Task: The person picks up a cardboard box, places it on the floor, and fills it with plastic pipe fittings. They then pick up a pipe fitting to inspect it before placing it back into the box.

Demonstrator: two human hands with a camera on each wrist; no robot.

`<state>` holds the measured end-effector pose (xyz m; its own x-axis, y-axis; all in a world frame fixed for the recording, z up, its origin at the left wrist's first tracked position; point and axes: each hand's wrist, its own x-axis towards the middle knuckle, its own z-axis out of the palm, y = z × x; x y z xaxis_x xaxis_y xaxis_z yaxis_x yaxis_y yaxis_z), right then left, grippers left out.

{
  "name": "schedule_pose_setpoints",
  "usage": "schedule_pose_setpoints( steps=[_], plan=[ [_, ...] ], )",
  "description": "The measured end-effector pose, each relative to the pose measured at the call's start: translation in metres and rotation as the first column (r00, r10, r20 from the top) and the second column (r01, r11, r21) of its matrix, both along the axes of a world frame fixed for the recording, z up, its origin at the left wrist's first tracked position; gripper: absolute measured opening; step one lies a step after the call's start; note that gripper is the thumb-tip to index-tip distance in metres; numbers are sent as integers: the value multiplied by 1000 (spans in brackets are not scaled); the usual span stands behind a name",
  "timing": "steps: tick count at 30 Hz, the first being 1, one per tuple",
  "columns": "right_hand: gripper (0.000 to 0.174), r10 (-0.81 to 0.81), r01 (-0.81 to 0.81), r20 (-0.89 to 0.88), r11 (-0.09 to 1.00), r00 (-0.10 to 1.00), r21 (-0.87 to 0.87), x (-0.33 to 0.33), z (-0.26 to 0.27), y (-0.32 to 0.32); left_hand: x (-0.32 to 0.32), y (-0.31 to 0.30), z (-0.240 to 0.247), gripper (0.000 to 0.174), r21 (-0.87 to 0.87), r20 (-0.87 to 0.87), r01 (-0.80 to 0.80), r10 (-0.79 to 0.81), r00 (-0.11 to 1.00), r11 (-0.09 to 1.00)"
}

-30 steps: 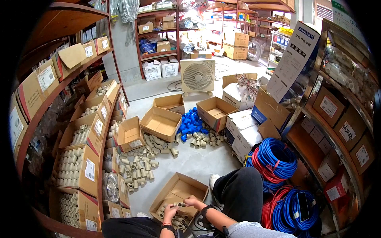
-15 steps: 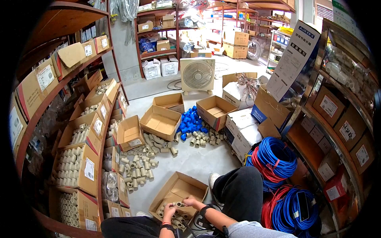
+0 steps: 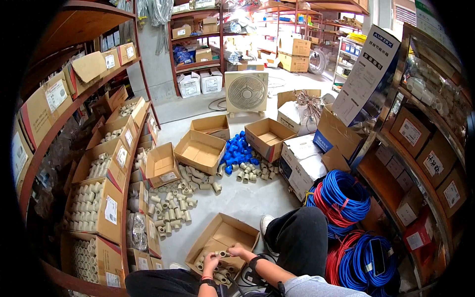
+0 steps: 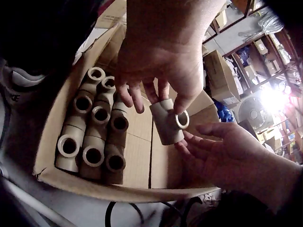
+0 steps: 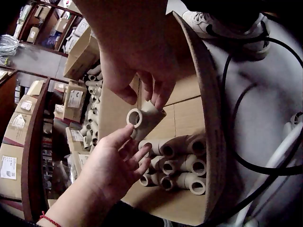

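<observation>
A grey-beige plastic tee fitting (image 4: 162, 124) is between both hands, over an open cardboard box (image 3: 225, 226). My left hand (image 4: 158, 61) pinches it between thumb and fingers near its side opening. From the other side, my right hand (image 4: 236, 149) touches the lower end with relaxed fingertips, its thumb standing off the fitting. In the right wrist view my right hand (image 5: 137, 71) reaches down from above, fingers at the tee's far end. Several more tee fittings (image 4: 93, 153) lie in neat rows along one side of the box, openings facing up.
Loose beige fittings (image 3: 173, 213) are heaped on the floor ahead, with blue fittings (image 3: 238, 153) beyond. Around them stand open cartons (image 3: 200, 153). Shelves of boxed fittings (image 3: 89, 205) line the left; blue and red hose coils (image 3: 341, 198) lie right. A black cable (image 5: 227, 104) loops beside the box.
</observation>
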<state>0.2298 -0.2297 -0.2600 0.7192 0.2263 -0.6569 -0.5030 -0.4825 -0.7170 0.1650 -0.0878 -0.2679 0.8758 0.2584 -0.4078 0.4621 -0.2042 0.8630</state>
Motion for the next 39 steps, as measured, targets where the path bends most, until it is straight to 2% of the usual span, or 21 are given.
schedule_pose_setpoints(
  steps=[4, 8, 10, 13, 17, 22, 26, 28, 32, 34, 39],
  plan=[
    [15, 7, -7, 5, 1000, 1000, -2, 1, -6, 2, 0, 1, -4, 20, 32, 5, 3, -3, 1000, 999],
    [15, -1, 2, -9, 1000, 1000, 19, 1, -7, 1, 1, 4, -18, 22, -11, 0, 7, -7, 1000, 1000],
    [15, -2, 2, -7, 1000, 1000, 7, 2, -12, 2, 1, 3, -9, 25, -20, -12, 4, -4, 1000, 1000],
    [15, -19, 20, -5, 1000, 1000, 13, 1, -18, 3, -1, -1, 1, 20, 3, 37, 6, -6, 999, 1000],
    [16, 2, -2, 0, 1000, 1000, -15, 3, -22, 3, 1, 1, -3, 23, 43, 4, 20, -21, 1000, 999],
    [16, 12, -12, -38, 1000, 999, -12, 0, 0, 0, 2, -1, 13, 28, 152, -67, 55, -45, 997, 987],
    [17, -13, 13, -44, 1000, 999, 11, 0, -18, 1, 2, -1, 13, 28, 98, -69, 45, -39, 997, 994],
    [17, -9, 9, -43, 1000, 999, 1, -1, -6, -1, 3, -2, 15, 28, 82, -95, 52, -44, 994, 995],
    [17, 9, -10, -31, 1000, 999, -4, -1, -7, -2, 2, -1, 10, 28, 138, -73, 63, -54, 996, 988],
    [17, 4, -4, -43, 1000, 999, -10, 0, -12, -2, 1, -6, 34, 28, 186, -75, 91, -78, 994, 978],
    [18, 45, -45, 43, 999, 998, 13, 3, -38, -2, 2, -3, 17, 32, 151, -132, 48, -28, 991, 987]
  ],
)
